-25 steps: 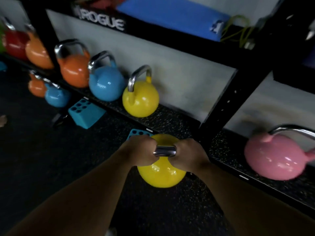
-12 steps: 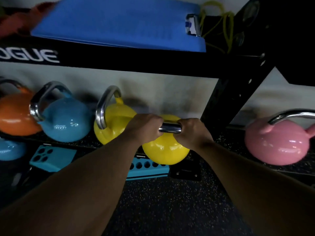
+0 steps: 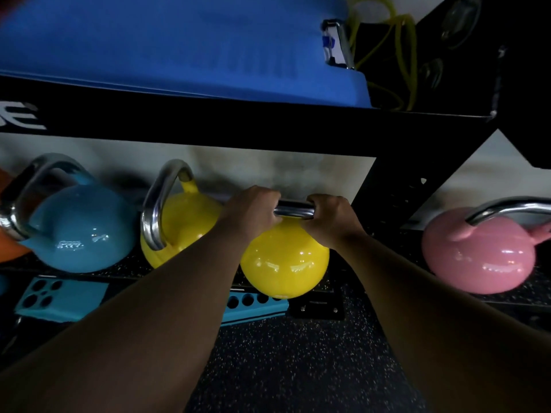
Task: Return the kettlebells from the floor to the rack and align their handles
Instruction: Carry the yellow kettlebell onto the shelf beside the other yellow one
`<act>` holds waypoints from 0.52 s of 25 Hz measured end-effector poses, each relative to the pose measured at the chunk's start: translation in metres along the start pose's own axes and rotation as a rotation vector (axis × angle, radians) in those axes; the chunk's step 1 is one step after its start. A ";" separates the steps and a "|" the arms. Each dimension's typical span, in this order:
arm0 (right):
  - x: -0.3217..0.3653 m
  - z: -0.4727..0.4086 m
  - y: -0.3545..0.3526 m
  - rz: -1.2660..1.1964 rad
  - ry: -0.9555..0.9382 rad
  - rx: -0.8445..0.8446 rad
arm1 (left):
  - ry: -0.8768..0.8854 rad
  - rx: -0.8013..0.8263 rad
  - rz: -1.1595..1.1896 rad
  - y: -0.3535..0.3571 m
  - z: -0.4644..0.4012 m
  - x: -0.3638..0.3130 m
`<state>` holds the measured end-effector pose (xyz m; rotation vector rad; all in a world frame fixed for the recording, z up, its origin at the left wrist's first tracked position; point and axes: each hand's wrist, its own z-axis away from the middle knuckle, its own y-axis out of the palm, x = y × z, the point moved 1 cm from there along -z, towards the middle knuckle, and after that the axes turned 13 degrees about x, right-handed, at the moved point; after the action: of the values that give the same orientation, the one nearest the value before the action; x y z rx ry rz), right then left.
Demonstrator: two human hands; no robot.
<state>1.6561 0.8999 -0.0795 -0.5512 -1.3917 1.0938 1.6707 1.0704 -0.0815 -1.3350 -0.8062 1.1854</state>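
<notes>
Both hands grip the steel handle of a yellow kettlebell [image 3: 284, 263]: my left hand [image 3: 250, 213] at the handle's left end, my right hand [image 3: 331, 219] at its right end. The bell hangs at the front edge of the rack's lower shelf [image 3: 343, 263]; I cannot tell whether its base touches the shelf. Just left of it on the shelf stands a second yellow kettlebell [image 3: 176, 225], then a blue kettlebell [image 3: 80, 228] and the edge of an orange kettlebell [image 3: 9, 248]. A pink kettlebell [image 3: 480, 254] sits in the bay to the right.
A black rack upright [image 3: 396, 198] stands just right of my hands. The black upper shelf beam [image 3: 238, 126] carries a blue mat [image 3: 179, 46] and yellow bands [image 3: 396, 55]. Teal perforated blocks [image 3: 59, 299] lie under the shelf on the speckled black floor [image 3: 298, 368].
I have lifted the yellow kettlebell from low over the floor up to the lower shelf's edge, beside the other yellow one. The view has closed in on the rack.
</notes>
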 end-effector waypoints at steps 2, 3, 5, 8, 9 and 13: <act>-0.002 -0.001 0.002 0.003 -0.008 -0.002 | 0.007 -0.036 0.036 0.005 -0.001 0.002; -0.004 -0.001 0.003 0.005 -0.011 -0.003 | 0.010 -0.048 0.045 0.007 0.000 0.002; -0.005 0.000 0.004 0.012 -0.016 -0.016 | 0.011 -0.059 0.055 0.009 0.000 0.002; -0.002 0.002 0.005 0.048 -0.030 -0.036 | -0.004 -0.051 0.052 0.008 0.001 -0.002; 0.001 0.005 0.005 0.032 -0.021 -0.043 | -0.010 -0.063 0.061 0.007 0.004 -0.005; 0.000 0.038 0.007 -0.067 -0.038 0.008 | 0.054 -0.207 -0.039 0.000 0.033 -0.022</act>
<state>1.6187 0.8920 -0.0790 -0.4776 -1.4281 1.0601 1.6336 1.0595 -0.0736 -1.5064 -0.9311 1.0523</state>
